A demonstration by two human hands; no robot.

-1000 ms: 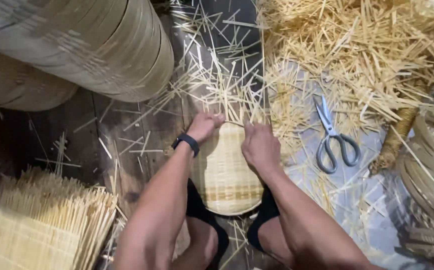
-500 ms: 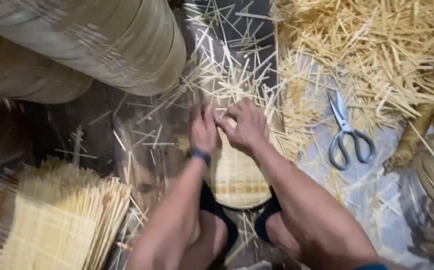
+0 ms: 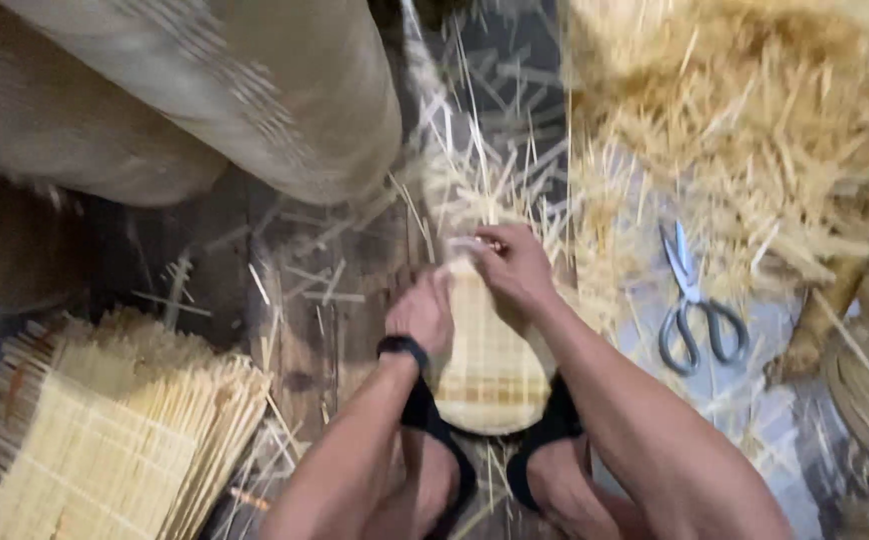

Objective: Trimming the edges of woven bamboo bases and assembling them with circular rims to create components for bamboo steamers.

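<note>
Both hands work a small woven bamboo mat (image 3: 490, 370) on the floor between the feet: left hand (image 3: 423, 318) presses its edge, right hand (image 3: 515, 268) fingers pinch loose strips at its top.

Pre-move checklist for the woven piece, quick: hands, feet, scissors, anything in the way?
1. Left hand flat on woven piece: ok.
2. Right hand at its top edge, among the loose strips: ok; exact grip cannot tell, blurred.
3. Piece braced between both feet: ok.
4. Scissors lying on the floor right of the piece, apart from both hands: ok.
5. Stack of mats at left, off the piece: ok.
</note>
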